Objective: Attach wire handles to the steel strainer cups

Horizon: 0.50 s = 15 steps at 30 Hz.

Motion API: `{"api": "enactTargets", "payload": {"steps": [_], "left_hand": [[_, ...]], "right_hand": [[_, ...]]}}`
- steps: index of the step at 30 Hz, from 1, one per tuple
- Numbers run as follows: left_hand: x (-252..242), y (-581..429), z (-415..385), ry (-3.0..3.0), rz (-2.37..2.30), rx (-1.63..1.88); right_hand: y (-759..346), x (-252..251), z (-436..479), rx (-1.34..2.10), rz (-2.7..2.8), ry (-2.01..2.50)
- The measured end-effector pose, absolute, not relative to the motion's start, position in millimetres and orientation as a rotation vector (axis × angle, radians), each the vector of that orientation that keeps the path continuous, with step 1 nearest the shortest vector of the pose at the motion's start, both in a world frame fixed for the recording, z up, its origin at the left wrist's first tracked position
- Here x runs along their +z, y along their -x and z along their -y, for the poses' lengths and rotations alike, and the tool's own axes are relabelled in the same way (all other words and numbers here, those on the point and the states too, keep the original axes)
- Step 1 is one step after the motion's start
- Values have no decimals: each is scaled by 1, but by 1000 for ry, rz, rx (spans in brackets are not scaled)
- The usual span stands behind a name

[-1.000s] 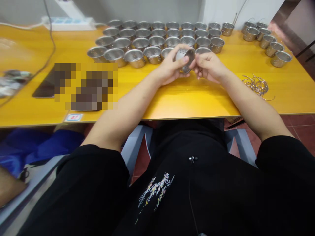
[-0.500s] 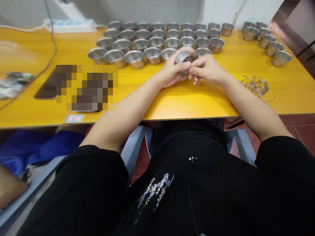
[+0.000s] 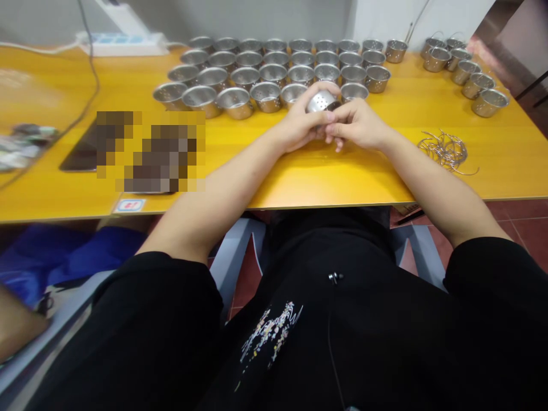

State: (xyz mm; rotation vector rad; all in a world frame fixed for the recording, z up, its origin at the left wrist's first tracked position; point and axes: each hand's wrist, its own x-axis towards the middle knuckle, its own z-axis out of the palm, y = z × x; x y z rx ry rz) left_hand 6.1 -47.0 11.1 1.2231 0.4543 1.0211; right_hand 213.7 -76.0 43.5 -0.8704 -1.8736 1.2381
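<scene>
Both hands meet over the middle of the yellow table (image 3: 325, 177) around one small perforated steel cup (image 3: 319, 101), held with its holed bottom turned up. My left hand (image 3: 299, 123) wraps the cup from the left, thumb on its side. My right hand (image 3: 357, 123) pinches at the cup's right edge with curled fingers; what its fingertips hold there is hidden. Just beyond the hands stand rows of several identical steel cups (image 3: 265, 71).
A second group of cups (image 3: 466, 71) stands at the far right, some with wire handles. A pile of loose wire handles (image 3: 447, 151) lies right of my hands. A power strip (image 3: 124, 43), cable, dark phone (image 3: 79, 151) and blurred patch occupy the left.
The cup has been turned from edge-on to bottom-up and lowered slightly toward the table. My right hand's fingers have closed in tighter against its edge.
</scene>
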Motion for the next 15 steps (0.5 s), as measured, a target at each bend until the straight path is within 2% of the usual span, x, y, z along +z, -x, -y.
{"api": "enactTargets", "payload": {"steps": [15], "left_hand": [[13, -7, 46, -1290, -477, 1065]], "right_hand": [[-218, 37, 73, 1240, 1940, 867]]}}
